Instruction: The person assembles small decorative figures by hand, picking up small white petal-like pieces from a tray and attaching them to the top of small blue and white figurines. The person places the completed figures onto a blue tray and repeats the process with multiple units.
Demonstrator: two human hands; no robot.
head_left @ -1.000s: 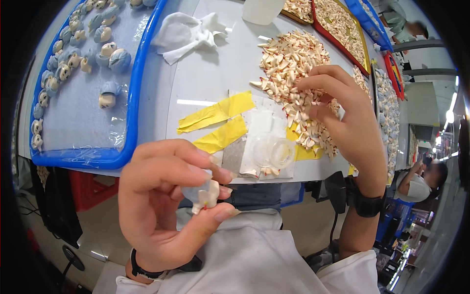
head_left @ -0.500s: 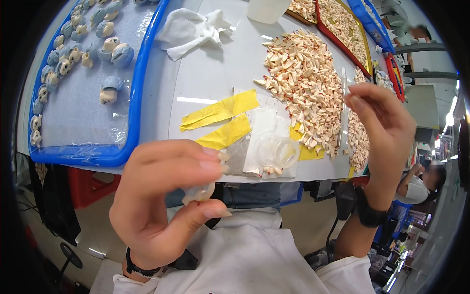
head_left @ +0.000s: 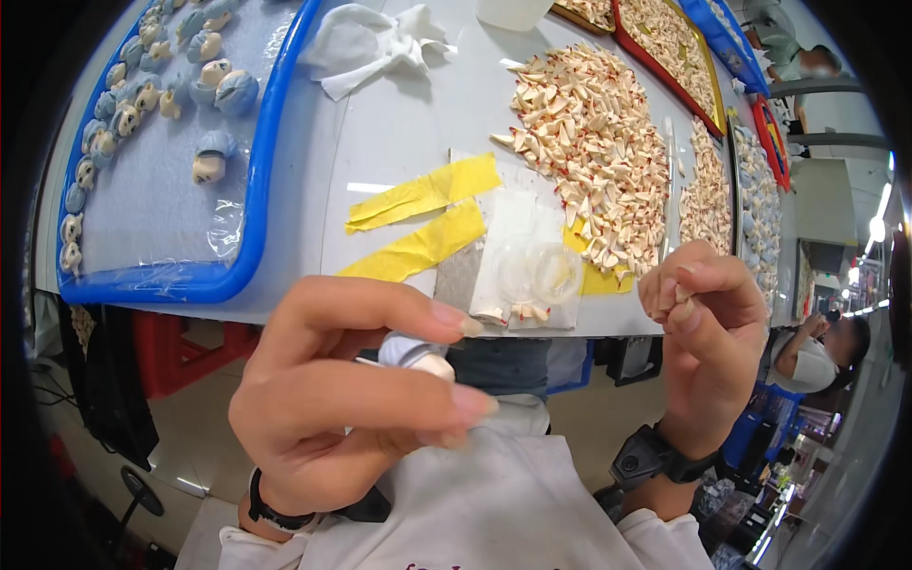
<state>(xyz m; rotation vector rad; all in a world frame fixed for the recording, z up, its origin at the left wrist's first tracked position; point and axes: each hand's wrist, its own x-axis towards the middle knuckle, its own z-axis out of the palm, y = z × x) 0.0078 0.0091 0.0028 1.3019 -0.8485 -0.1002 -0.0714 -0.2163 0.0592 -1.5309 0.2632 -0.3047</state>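
My left hand (head_left: 332, 399) holds a small doll head (head_left: 415, 354) with light blue hair between thumb and fingers, above the table's front edge. My right hand (head_left: 708, 309) is raised at the right of it, fingertips pinched together; whatever they hold is hidden or too small to name. Beyond the right hand lies a big heap of cream, pointed small pieces (head_left: 594, 157) with red tips. Between the hands, a clear round dish (head_left: 556, 275) rests on a white cloth pad (head_left: 508, 223), and a few loose pieces lie before it.
A blue-rimmed tray (head_left: 252, 228) at the left holds several similar doll heads. Yellow tape strips (head_left: 423, 195) and a crumpled white cloth (head_left: 366, 47) lie on the table. A red-rimmed tray (head_left: 655, 66) of pieces stands far right. Another person (head_left: 822, 351) is at the right.
My right hand has come down and toward me from beside the heap, its fingers now pinched. The left hand has turned the doll head, so its blue hair shows.
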